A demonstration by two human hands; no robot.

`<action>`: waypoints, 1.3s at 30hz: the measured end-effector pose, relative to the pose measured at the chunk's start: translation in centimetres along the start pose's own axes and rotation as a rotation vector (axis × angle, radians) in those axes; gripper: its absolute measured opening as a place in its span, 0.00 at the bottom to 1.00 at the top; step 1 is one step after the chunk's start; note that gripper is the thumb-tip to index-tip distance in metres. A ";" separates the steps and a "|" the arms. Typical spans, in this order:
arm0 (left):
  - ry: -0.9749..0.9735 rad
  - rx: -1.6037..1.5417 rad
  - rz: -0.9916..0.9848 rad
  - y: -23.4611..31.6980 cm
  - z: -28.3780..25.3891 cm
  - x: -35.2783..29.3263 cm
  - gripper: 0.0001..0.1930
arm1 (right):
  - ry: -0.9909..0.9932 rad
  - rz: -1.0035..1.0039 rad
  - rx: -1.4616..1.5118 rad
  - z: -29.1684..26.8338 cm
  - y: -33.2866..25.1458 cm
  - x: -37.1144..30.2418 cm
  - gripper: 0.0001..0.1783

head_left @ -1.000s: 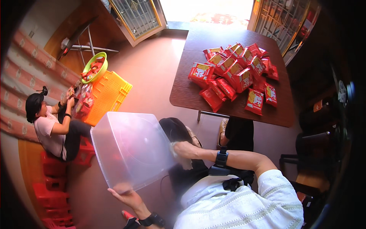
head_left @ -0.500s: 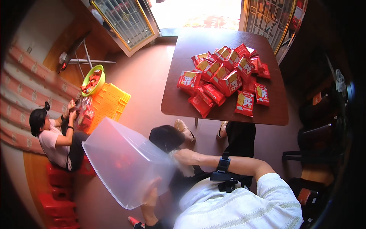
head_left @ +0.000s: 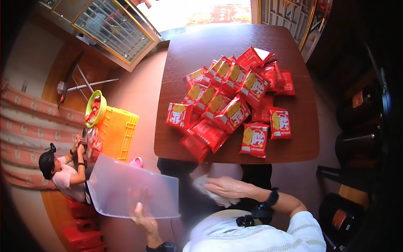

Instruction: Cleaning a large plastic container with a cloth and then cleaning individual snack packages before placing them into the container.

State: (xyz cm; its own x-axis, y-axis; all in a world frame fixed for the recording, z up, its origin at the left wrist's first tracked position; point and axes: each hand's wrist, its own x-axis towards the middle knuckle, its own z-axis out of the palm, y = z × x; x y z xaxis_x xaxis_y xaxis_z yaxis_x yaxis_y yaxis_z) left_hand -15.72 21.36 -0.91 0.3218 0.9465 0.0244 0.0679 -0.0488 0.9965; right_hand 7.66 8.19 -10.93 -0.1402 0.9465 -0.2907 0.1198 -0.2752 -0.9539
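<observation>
A translucent plastic bin (head_left: pixel 115 185) hangs tilted over the floor at the front left, held by my left hand (head_left: pixel 143 220). The thumb hooks over the bin's lower edge, and the fingers show blurred through its wall. My right hand (head_left: pixel 231 187) is closed on a crumpled white cloth (head_left: pixel 201 183), just right of the bin and apart from it. Both hands are in front of a dark brown table (head_left: pixel 289 153). On it lies a heap of red snack packets (head_left: pixel 222 109), with two packets lying nearer the front edge.
At the left a person (head_left: pixel 63 174) sits handling something beside a yellow crate (head_left: pixel 119 132). A green basin (head_left: pixel 88 122) holds red packets. Red stools (head_left: pixel 84 237) stand at the lower left, dark chairs (head_left: pixel 354 145) at the right. Glass-paned doors (head_left: pixel 113 29) flank the bright doorway.
The bin has turned and tipped in my left hand. My right hand, with the cloth, has drawn away from the bin to the right. The view has shifted closer to the table.
</observation>
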 end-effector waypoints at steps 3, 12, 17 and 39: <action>0.095 -0.046 0.017 0.4 2.4 2.6 0.30 | -0.081 0.205 -0.004 -2.9 1.3 -5.3 0.23; 0.041 -0.079 0.029 -0.9 3.1 6.5 0.30 | 0.312 0.337 0.336 -4.0 5.3 -23.0 0.39; 0.008 -0.072 0.018 -1.1 2.5 6.6 0.30 | 0.901 0.373 0.614 -3.9 -1.0 -24.5 0.31; -0.477 -0.479 0.106 -10.0 -4.9 2.5 0.49 | 0.858 -0.333 -0.242 -15.4 -32.7 5.8 0.24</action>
State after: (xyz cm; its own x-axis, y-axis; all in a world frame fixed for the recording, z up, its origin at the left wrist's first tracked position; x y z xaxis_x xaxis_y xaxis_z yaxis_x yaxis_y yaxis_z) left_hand -20.21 25.78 -10.43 0.6924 0.6946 0.1951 -0.3768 0.1175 0.9188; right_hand 18.08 25.23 19.69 0.5541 0.7974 0.2390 0.4177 -0.0180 -0.9084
